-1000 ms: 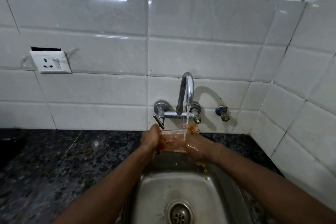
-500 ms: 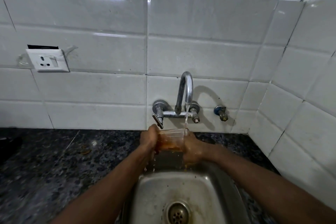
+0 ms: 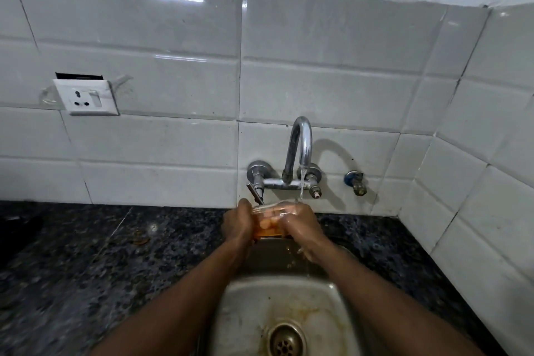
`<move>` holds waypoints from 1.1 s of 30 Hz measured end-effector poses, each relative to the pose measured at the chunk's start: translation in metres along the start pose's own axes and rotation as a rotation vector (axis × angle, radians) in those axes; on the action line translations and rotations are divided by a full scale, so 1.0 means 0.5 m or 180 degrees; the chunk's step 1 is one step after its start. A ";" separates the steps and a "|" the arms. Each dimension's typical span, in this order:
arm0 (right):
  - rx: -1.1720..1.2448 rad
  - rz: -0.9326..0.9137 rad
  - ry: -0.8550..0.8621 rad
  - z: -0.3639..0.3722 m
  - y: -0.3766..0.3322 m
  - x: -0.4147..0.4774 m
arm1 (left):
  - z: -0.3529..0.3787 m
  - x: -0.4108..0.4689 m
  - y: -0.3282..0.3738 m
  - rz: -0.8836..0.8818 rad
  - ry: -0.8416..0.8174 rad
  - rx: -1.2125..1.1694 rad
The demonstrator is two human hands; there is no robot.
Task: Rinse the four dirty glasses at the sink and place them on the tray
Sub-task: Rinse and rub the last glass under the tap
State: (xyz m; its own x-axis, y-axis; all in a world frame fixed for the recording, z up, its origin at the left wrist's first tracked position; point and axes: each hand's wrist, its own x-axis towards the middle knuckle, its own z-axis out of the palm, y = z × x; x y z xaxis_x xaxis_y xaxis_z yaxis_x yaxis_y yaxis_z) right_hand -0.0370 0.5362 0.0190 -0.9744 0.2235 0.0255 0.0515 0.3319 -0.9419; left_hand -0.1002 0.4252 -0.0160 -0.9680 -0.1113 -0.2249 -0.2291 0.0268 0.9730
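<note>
A clear glass (image 3: 267,224) with orange-brown liquid in its lower part is held upright over the steel sink (image 3: 248,309). My left hand (image 3: 237,224) grips its left side. My right hand (image 3: 302,224) wraps its right side, with fingers reaching into the glass. Water runs from the chrome tap (image 3: 300,147) onto the glass's right rim and my right hand. Brown drops fall below the glass. The tray and the other glasses are out of view.
A drain (image 3: 286,341) sits at the sink's bottom, ringed by brownish stains. Dark speckled granite counter (image 3: 115,263) flanks the sink. White tiled walls meet in a corner at right. A wall socket (image 3: 86,97) is at left; a small valve (image 3: 356,182) is right of the tap.
The glass has stayed under the running water between both hands. My right hand's fingers have gone into the glass, and brown water has spilled into the sink.
</note>
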 end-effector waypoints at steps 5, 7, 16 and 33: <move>-0.0338 -0.0588 -0.0291 -0.023 -0.005 0.005 | -0.004 -0.009 0.003 0.0052 -0.0228 0.0026; -0.0795 -0.0811 -0.0546 -0.024 0.010 0.000 | -0.008 -0.014 0.016 -0.0445 -0.0505 0.0046; -0.0290 0.0370 0.1303 0.021 0.026 0.046 | 0.019 -0.014 -0.001 0.0315 -0.0237 0.0348; -0.1488 0.1148 0.0943 -0.009 0.075 0.039 | 0.022 -0.009 0.007 0.1210 0.0223 0.1342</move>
State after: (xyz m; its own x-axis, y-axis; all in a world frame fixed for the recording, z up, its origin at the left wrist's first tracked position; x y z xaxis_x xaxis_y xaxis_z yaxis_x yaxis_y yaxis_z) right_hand -0.0529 0.5571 -0.0143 -0.7801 0.6158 -0.1103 0.5181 0.5370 -0.6657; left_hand -0.0975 0.4367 -0.0123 -0.9846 -0.0814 0.1548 0.0990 0.4703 0.8770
